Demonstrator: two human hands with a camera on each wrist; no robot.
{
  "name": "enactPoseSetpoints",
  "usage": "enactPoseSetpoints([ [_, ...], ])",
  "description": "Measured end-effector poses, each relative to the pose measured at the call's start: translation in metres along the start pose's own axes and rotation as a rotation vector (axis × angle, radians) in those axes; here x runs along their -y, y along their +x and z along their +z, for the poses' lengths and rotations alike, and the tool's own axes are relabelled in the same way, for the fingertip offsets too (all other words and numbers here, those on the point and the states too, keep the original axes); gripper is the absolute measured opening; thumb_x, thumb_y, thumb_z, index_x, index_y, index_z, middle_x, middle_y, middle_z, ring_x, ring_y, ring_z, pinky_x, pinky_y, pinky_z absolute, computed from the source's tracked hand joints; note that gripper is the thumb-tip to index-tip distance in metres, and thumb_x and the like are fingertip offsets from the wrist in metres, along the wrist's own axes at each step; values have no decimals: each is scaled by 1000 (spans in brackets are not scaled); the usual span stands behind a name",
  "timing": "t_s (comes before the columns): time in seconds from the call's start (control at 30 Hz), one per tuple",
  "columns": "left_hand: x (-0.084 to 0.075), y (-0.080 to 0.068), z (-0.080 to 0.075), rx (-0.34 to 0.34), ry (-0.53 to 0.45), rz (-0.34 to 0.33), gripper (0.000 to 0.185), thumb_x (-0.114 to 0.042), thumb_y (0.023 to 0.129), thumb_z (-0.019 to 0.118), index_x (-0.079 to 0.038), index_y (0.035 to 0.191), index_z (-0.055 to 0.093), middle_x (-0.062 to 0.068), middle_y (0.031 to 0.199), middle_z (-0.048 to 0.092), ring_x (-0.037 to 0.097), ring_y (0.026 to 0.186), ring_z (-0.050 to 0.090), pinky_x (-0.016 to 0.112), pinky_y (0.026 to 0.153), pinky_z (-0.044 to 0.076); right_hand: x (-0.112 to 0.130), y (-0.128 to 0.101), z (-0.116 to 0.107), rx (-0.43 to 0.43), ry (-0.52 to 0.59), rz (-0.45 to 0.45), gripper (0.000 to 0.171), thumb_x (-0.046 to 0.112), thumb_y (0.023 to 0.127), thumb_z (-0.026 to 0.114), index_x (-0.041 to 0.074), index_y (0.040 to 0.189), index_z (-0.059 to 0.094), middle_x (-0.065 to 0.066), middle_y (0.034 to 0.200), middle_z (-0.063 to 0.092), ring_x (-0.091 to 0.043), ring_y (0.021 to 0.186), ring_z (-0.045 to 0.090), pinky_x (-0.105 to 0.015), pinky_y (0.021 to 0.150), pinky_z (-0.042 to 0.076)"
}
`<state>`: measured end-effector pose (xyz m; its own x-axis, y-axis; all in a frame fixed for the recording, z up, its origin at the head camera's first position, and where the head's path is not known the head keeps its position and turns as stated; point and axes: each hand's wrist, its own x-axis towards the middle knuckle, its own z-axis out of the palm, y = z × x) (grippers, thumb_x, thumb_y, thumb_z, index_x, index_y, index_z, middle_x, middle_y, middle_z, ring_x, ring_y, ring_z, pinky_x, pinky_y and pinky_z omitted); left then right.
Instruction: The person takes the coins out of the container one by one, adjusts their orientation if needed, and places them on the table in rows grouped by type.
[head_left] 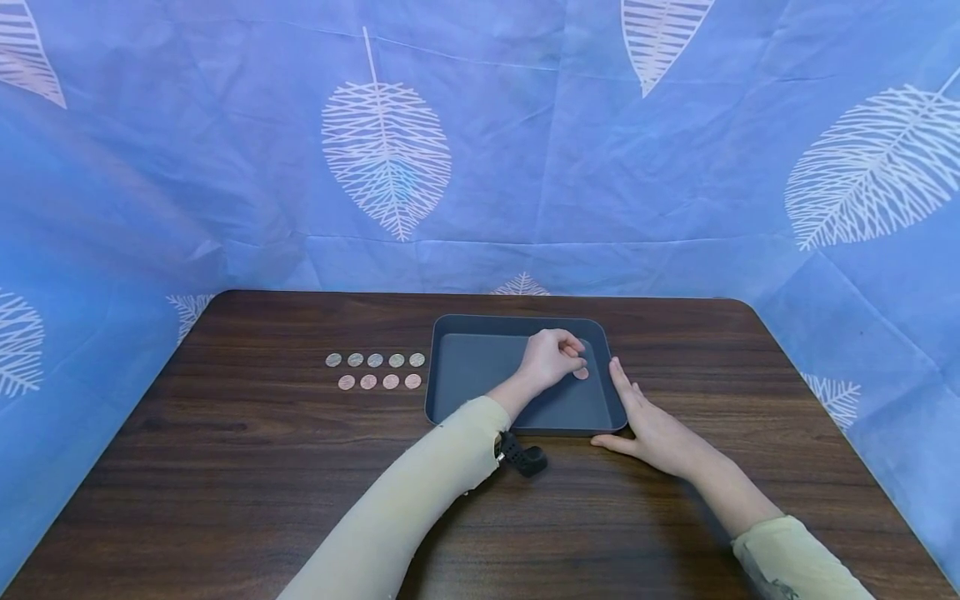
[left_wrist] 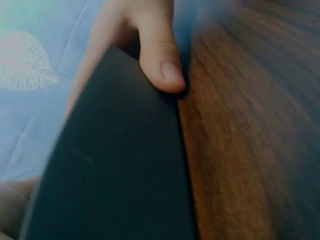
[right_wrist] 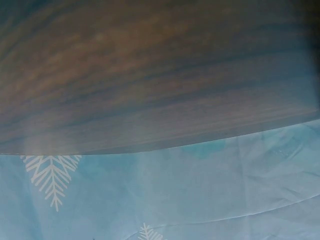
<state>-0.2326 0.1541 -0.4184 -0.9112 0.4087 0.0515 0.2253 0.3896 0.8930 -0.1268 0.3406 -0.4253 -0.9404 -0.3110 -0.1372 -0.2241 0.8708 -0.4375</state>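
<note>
A dark grey tray sits mid-table. My left hand reaches into its right half with fingers curled, pinching a copper coin just above the tray floor. My right hand lies flat on the table, fingers straight along the tray's right rim and thumb at its near right corner. In the left wrist view the tray fills the frame, with a thumb against its rim. The right wrist view shows only the table and blue cloth.
Left of the tray lie two rows of coins: several silver ones behind, several copper ones in front. A black wrist device hangs at my left sleeve. Blue leaf-print cloth surrounds the wooden table.
</note>
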Motion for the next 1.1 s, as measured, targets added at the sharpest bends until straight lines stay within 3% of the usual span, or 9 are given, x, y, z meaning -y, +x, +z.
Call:
enactPoseSetpoints([
  [0.43, 8, 2, 8, 77, 123, -23, 19, -15, 86, 73, -6, 102, 73, -3, 80, 64, 6, 72, 56, 19, 64, 45, 0, 0, 0, -4, 1, -9, 113, 65, 82, 59, 17, 151, -16, -15, 158, -2, -51, 136, 17, -65, 95, 33],
  [0.77, 11, 2, 10, 111, 180, 11, 11, -16, 86, 73, -7, 91, 74, -6, 71, 60, 5, 64, 52, 18, 60, 42, -2, 0, 2, -12, 0, -24, 112, 64, 83, 60, 18, 151, -17, -15, 158, 0, -51, 135, 17, -64, 95, 34],
  [1.1, 9, 0, 8, 83, 140, -18, 9, -9, 81, 78, -8, 86, 71, -5, 73, 60, 6, 66, 53, 19, 61, 45, -1, 0, 1, -14, 1, -22, 113, 64, 83, 60, 18, 151, -17, -15, 158, 0, -51, 136, 16, -64, 93, 36],
])
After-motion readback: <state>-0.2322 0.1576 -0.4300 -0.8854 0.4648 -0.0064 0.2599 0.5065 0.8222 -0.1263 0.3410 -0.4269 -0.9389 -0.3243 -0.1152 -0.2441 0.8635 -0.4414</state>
